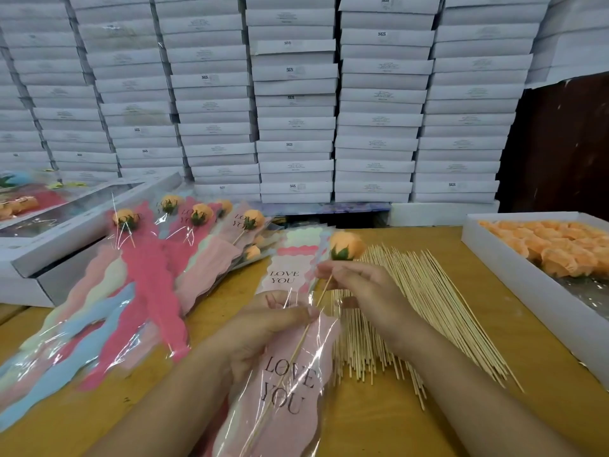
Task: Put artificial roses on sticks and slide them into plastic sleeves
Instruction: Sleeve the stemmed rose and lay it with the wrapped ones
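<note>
An orange artificial rose [346,245] with a green base sits on a thin wooden stick [324,290]. My right hand [359,288] pinches the stick just below the flower. The stick's lower part lies inside a clear plastic sleeve [286,387] with a pink liner printed "LOVE YOU". My left hand [263,328] grips the sleeve's open top edge. The rose itself is above the sleeve's mouth, outside it.
A heap of bare wooden sticks [405,311] lies on the wooden table [494,341] right of my hands. A white box of orange roses [553,249] stands at far right. Finished sleeved roses [184,232] fan out left. An empty sleeve stack [296,258] lies ahead. White boxes [296,94] wall the back.
</note>
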